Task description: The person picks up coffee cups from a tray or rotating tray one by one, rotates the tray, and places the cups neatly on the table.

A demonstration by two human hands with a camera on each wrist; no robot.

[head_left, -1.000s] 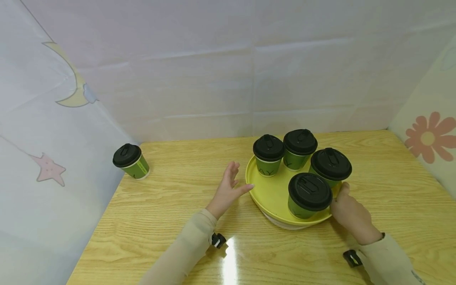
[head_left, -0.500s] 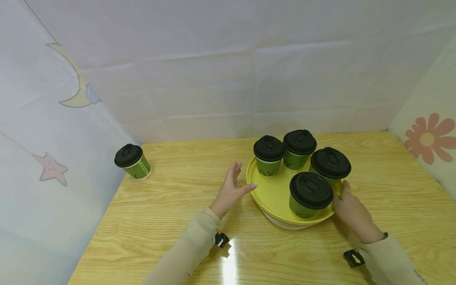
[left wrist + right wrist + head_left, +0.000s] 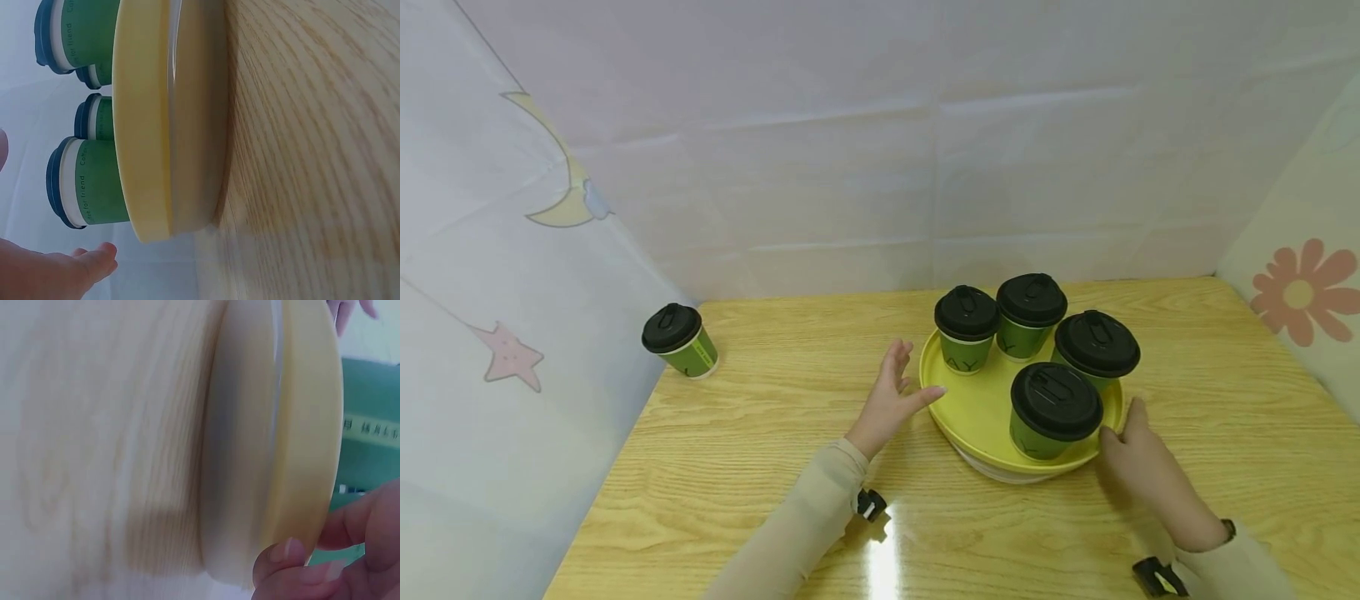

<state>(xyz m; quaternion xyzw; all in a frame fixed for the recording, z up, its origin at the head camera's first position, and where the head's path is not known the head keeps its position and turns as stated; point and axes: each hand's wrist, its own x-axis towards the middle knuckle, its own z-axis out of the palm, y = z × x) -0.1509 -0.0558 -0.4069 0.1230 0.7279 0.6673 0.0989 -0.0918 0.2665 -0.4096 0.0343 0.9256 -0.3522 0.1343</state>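
A round yellow tray (image 3: pixel 973 408) on a pale round base (image 3: pixel 200 125) stands on the wooden table, right of centre. Several green paper cups with black lids stand on it, among them a front cup (image 3: pixel 1052 412) and a back-left cup (image 3: pixel 966 329). My right hand (image 3: pixel 1150 467) is at the tray's right edge; in the right wrist view its fingers (image 3: pixel 287 553) pinch the rim from outside and inside. Beside the tray's left edge is my left hand (image 3: pixel 887 404), thumb and fingers spread with nothing between them, the thumb tip overlapping the rim in the head view.
Another lidded green cup (image 3: pixel 681 340) stands alone at the table's back left corner. A pale cloth wall (image 3: pixel 820 167) rises behind the wooden table (image 3: pixel 760 400), with printed cloth along both sides.
My right hand has drawn slightly back towards the front right, its fingers shifting along the rim. My left hand has drifted a little right. The cups and tray stay practically in place.
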